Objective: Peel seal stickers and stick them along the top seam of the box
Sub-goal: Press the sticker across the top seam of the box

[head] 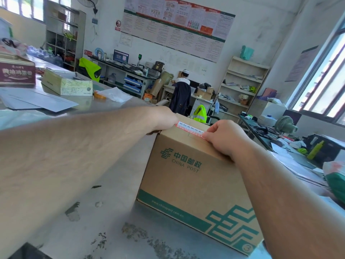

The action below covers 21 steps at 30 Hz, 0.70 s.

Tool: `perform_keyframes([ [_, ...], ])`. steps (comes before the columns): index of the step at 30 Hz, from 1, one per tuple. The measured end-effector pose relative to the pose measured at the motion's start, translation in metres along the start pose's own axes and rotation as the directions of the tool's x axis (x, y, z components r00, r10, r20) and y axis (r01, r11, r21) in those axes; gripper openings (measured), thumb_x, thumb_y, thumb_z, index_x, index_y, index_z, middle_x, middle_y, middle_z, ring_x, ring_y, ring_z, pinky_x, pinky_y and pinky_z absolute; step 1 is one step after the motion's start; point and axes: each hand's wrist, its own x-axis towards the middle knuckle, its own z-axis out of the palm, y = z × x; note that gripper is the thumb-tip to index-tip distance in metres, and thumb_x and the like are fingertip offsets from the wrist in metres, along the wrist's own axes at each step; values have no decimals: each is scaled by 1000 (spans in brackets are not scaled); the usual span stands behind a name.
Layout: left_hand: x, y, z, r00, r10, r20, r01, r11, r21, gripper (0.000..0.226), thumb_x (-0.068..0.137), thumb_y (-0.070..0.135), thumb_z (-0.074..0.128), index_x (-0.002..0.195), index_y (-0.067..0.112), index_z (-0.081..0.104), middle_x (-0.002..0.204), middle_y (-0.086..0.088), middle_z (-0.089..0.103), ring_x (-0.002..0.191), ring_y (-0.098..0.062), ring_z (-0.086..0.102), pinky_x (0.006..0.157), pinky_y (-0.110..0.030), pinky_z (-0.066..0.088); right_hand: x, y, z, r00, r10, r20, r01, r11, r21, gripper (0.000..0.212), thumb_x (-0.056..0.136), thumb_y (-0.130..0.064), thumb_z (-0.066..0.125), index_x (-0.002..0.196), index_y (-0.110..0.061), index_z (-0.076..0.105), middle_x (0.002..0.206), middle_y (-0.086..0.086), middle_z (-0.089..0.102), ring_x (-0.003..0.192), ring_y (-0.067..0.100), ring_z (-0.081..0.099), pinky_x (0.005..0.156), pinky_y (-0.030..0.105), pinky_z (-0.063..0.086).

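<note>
Up close, a China Post cardboard box (190, 176) stands on a grey metal table (115, 184) whose surface is scuffed and blotched with dark marks near the front edge. A red-and-white seal sticker (189, 129) lies along the box's top seam. The left hand (162, 118) curls over the far left top corner of the box at the sticker's left end; its fingers are hidden, so how tightly it grips cannot be told. The right hand (222, 136) rests on the top near edge with fingers bent and fingertips pressed on the sticker's right end, holding nothing loose.

Farther left on the table lie grey sheets (37, 100), an opened pale carton (67, 84), a dark red printed box (16, 72), a tape roll (99, 94) and a clear plastic bag (115, 94).

Beyond it, the room is a cluttered office with white walls. A long board of notices (177, 25) hangs on the back wall above a desk with a monitor (121, 56). A person (182, 90) in a white cap stands at another desk, back turned. Beige shelves (242, 83) stand at the right, grey shelves (63, 34) at the left. Barred windows (324, 81) let in bright daylight on the right, and a small green fan (284, 125) sits on a side desk strewn with papers. A yellow-green reflective vest (200, 114) hangs behind the box.
</note>
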Motion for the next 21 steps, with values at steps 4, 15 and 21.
perform_keyframes([
  [4,-20,-21,3,995,-50,85,80,916,-394,26,95,39,48,82,17,49,66,-1,40,58,-15,36,51,-28,26,-5,1,-2,1000,-7,15,7,1000,27,22,100,-31,57,114,-20,70,105,-3,60,104,19,59,86,32,47],
  [15,-94,-29,-8,921,-50,-385,-193,802,-565,24,91,31,55,86,9,63,65,-1,47,59,-14,43,53,-29,30,-55,-11,12,969,-42,-245,73,990,119,12,98,-35,53,103,-28,62,96,-10,53,80,7,48,58,25,35],
  [21,-140,-33,7,923,-3,-384,-210,833,-512,29,92,35,53,74,12,56,46,11,42,53,-10,40,50,-28,28,-107,-3,21,883,-121,-453,188,977,104,14,97,-35,54,94,-24,63,101,-10,53,106,17,46,94,37,42],
])
